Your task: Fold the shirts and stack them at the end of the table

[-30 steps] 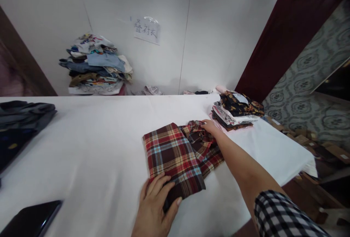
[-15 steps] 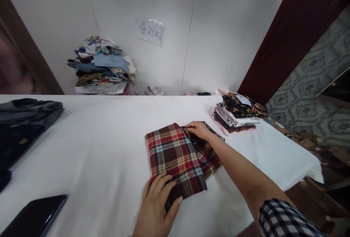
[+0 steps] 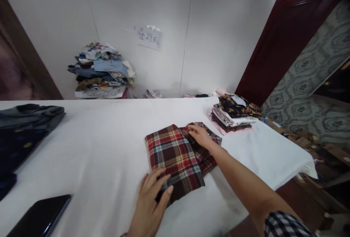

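Observation:
A red, brown and yellow plaid shirt (image 3: 175, 153) lies partly folded on the white-covered table (image 3: 104, 156). One flat panel is on its left, and the collar end is bunched on its right. My left hand (image 3: 150, 193) is at the shirt's near left corner, fingers stretched and apart over the cloth; whether they press on it is hard to tell. Across the shirt's far right part reaches my right hand (image 3: 201, 136), its fingers extended and slightly spread on the fabric by the collar. Its thumb is mostly hidden.
Folded clothes (image 3: 232, 113) are stacked at the table's back right. Dark garments (image 3: 24, 131) lie at the left, with a black phone (image 3: 41, 217) nearer me. A tall clothes pile (image 3: 104, 71) stands behind the table below a handwritten sign (image 3: 149, 37). Boxes (image 3: 303, 142) sit beyond the right edge.
My left hand has slid slightly left and lifted a little from the shirt's corner. The right hand's fingers have spread near the collar. The view has shifted slightly.

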Demonstrator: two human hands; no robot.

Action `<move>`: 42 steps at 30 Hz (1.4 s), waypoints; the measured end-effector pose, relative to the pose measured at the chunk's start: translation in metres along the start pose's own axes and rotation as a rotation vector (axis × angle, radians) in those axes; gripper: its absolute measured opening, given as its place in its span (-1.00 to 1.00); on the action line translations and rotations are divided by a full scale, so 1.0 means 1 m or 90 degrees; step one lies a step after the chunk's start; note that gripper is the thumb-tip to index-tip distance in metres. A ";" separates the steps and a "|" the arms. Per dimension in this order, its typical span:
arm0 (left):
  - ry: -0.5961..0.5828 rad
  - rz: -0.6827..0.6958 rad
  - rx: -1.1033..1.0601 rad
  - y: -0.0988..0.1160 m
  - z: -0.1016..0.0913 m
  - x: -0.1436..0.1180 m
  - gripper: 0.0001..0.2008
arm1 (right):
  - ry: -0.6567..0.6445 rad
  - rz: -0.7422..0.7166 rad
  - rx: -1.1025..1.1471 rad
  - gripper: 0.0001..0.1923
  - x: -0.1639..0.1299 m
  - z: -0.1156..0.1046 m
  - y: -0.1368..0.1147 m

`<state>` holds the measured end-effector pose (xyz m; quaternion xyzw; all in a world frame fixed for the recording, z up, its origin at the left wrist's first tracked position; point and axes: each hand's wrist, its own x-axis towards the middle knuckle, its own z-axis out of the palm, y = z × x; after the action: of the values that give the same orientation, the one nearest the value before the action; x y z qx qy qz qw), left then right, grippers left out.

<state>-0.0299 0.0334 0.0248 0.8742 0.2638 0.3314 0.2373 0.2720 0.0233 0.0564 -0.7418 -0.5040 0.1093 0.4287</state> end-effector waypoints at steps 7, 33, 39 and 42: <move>0.048 -0.226 -0.013 -0.028 -0.031 0.059 -0.45 | 0.041 0.220 0.254 -0.54 -0.115 -0.037 -0.016; -0.223 0.111 0.171 0.055 0.051 0.140 -0.52 | 0.141 0.105 -0.143 -0.77 -0.115 -0.070 0.073; -0.321 0.143 0.212 0.072 0.101 0.137 -0.67 | 0.117 0.079 -0.150 -0.78 -0.113 -0.069 0.075; -0.298 0.141 0.244 0.063 0.102 0.138 -0.73 | 0.127 0.087 -0.196 -0.76 -0.116 -0.068 0.080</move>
<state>0.1494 0.0468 0.0568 0.9789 0.1628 0.0896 0.0851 0.3107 -0.1197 0.0071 -0.8383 -0.4182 -0.0142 0.3494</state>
